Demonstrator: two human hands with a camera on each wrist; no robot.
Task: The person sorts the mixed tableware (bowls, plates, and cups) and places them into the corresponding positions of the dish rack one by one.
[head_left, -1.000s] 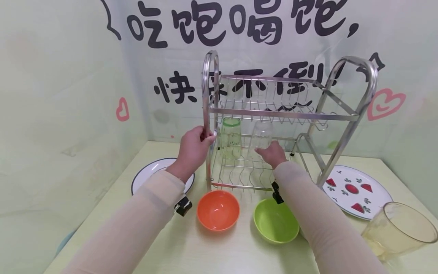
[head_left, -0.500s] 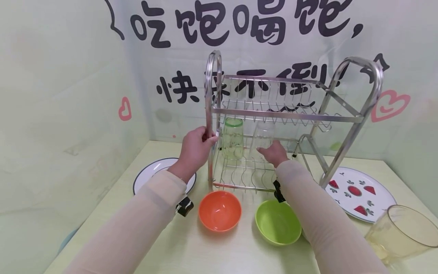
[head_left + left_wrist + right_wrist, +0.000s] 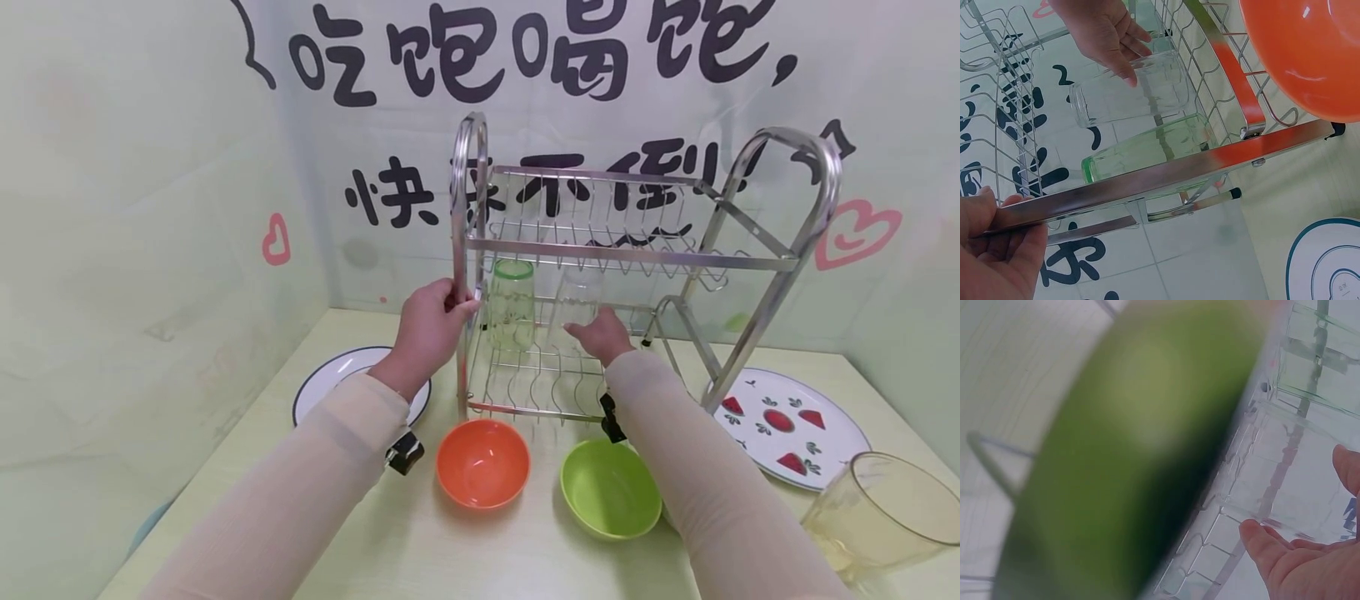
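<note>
My left hand [image 3: 431,329] grips the left front post of a two-tier metal dish rack [image 3: 630,253]; in the left wrist view its thumb and fingers wrap the flat bar. A clear glass [image 3: 576,300] stands upside down on the lower tier. Beside this glass is my right hand [image 3: 602,335], fingers fairly straight at its right side and thumb spread in front of it. In the right wrist view the fingertips [image 3: 1252,530] lie right at the glass's edge. Left of it a green-tinted glass [image 3: 512,307] also stands upside down.
An orange bowl [image 3: 483,465] and a green bowl [image 3: 611,490] sit before the rack. A blue-rimmed white plate [image 3: 322,385] lies left, partly behind my sleeve. At right are a watermelon-patterned plate [image 3: 780,421] and a tilted-looking yellowish glass [image 3: 885,512].
The head view has shifted a little, so the whole scene sits slightly farther right. Both hands stay where they were against the rack and the clear glass.
</note>
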